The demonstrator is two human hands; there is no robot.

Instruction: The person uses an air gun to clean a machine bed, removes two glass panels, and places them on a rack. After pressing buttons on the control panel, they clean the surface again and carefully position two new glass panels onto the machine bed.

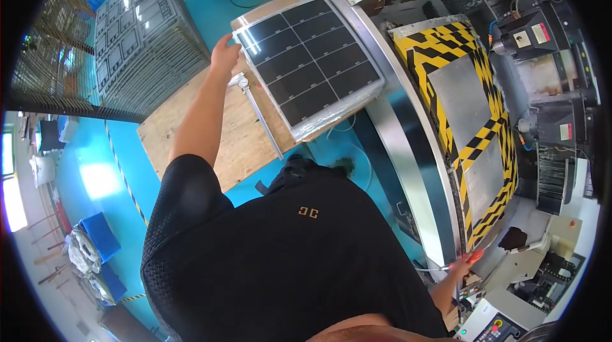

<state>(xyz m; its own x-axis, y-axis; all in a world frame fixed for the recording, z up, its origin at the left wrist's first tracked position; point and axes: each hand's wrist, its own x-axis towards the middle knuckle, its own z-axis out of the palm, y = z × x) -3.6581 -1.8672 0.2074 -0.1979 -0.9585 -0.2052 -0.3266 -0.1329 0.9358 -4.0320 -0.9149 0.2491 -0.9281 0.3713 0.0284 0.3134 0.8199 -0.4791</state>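
Observation:
My left hand (225, 56) reaches out to the far left corner of a stack of black glass panels (310, 60). Its fingers are extended and touch the stack's edge. Thin light lines divide the top panel into several rectangles, and clear wrap (338, 116) covers the near side. Beside the stack, a silver caliper (258, 109) lies on a plywood board (182, 122). Far to the right, my right hand (460, 268) is by the machine's front edge, closed around something small that glows red-orange. A thin pale tube or cord runs beside it; the held thing's kind is unclear.
A machine with a yellow-and-black striped cover (456, 119) and a curved metal front fills the right. Its control panel (494, 326) is at lower right. Beyond the plywood stands a tall stack of framed sheets (137, 29). Blue bins (99, 237) stand at left.

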